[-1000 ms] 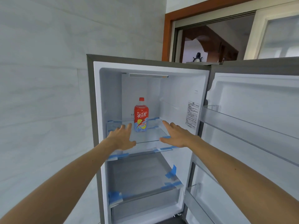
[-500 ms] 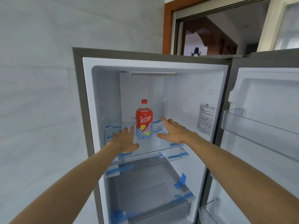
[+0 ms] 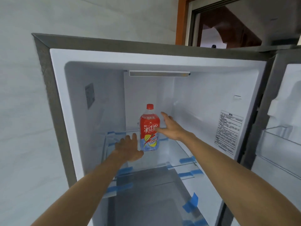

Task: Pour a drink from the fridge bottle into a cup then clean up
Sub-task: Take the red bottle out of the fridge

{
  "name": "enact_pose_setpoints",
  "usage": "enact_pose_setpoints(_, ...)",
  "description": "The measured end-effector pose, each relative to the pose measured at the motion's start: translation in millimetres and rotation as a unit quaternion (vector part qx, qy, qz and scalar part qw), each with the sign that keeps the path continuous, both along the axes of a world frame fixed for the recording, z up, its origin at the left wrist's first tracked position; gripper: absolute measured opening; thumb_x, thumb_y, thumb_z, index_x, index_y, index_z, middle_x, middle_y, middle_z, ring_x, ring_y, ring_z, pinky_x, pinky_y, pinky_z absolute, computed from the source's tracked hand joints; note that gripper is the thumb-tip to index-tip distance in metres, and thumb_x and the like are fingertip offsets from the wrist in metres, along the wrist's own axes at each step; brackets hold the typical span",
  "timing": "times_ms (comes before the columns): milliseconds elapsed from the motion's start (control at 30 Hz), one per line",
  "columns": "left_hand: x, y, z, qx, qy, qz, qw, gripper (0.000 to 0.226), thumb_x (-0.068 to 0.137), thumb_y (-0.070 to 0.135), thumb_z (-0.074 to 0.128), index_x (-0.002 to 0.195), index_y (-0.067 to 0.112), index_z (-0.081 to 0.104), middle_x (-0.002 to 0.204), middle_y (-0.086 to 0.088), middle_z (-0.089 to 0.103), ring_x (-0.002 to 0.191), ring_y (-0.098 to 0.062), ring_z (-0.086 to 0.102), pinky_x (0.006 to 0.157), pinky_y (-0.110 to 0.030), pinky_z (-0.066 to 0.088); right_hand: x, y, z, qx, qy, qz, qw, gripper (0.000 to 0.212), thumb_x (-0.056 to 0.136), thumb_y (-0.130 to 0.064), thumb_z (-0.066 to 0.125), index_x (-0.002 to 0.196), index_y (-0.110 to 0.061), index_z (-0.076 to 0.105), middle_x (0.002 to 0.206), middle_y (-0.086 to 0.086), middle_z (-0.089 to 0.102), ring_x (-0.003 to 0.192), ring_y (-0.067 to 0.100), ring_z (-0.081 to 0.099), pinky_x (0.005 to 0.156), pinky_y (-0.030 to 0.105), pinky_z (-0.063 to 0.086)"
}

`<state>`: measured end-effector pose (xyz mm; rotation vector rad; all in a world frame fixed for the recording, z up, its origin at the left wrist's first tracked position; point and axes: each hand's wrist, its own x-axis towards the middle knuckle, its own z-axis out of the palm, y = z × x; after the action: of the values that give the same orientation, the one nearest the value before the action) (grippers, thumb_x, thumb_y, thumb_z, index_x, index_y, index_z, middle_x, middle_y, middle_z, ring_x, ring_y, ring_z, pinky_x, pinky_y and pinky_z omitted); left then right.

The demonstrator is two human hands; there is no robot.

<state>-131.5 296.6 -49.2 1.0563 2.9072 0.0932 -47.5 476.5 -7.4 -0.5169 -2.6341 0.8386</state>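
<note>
A clear bottle (image 3: 149, 128) with a red cap and a red-and-blue label stands upright on the top glass shelf (image 3: 177, 152) of the open fridge (image 3: 65, 128). My right hand (image 3: 169, 128) is open beside the bottle's right side, its thumb across the label; the fingers are spread and not wrapped around it. My left hand (image 3: 128, 149) lies low at the bottle's lower left, palm down over the shelf, fingers apart, its thumb close to the bottle's base. No cup is in view.
Blue tape strips (image 3: 187, 160) mark the shelf edges. A second glass shelf (image 3: 154, 178) lies below. The fridge door (image 3: 285, 144) stands open at the right with clear bins. A white wall (image 3: 24, 111) is on the left, a wooden door frame (image 3: 180, 22) behind.
Both hands have reached deeper into the fridge and closed in on the bottle; the right hand now touches its side. The view has moved closer and tilted up.
</note>
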Motion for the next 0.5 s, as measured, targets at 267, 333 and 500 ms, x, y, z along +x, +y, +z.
enact_pose_setpoints(267, -28, 22, -16, 0.003, -0.021, 0.034, 0.999, 0.088, 0.091, 0.057, 0.053, 0.156, 0.018, 0.007, 0.158, -0.015, 0.026, 0.142, -0.037, 0.034, 0.109, -0.047, 0.037, -48, 24, -18, -0.162, 0.076, 0.076, 0.981, 0.105, 0.07, -0.036, 0.086, 0.153, -0.034, 0.021, 0.146, 0.004, 0.045, 0.128, 0.026, 0.053, 0.1, 0.048, 0.051)
enact_pose_setpoints(333, -32, 24, -20, 0.009, -0.023, 0.034, 0.999, 0.087, 0.09, 0.056, 0.054, 0.155, 0.018, 0.011, 0.156, -0.015, 0.03, 0.139, -0.036, 0.038, 0.107, -0.046, 0.039, -55, 30, -23, -0.188, 0.083, 0.094, 0.974, 0.107, 0.066, -0.026, 0.091, 0.15, -0.035, 0.025, 0.139, 0.002, 0.052, 0.12, 0.023, 0.059, 0.097, 0.052, 0.053)
enact_pose_setpoints(500, -36, 26, -20, 0.025, -0.04, 0.04, 0.998, 0.088, 0.091, 0.056, 0.054, 0.157, 0.018, 0.009, 0.157, -0.015, 0.028, 0.142, -0.035, 0.036, 0.109, -0.044, 0.038, -66, 37, -31, -0.206, 0.092, 0.116, 0.967, 0.109, 0.061, -0.022, 0.094, 0.147, -0.035, 0.03, 0.132, 0.001, 0.058, 0.114, 0.022, 0.063, 0.092, 0.052, 0.056)
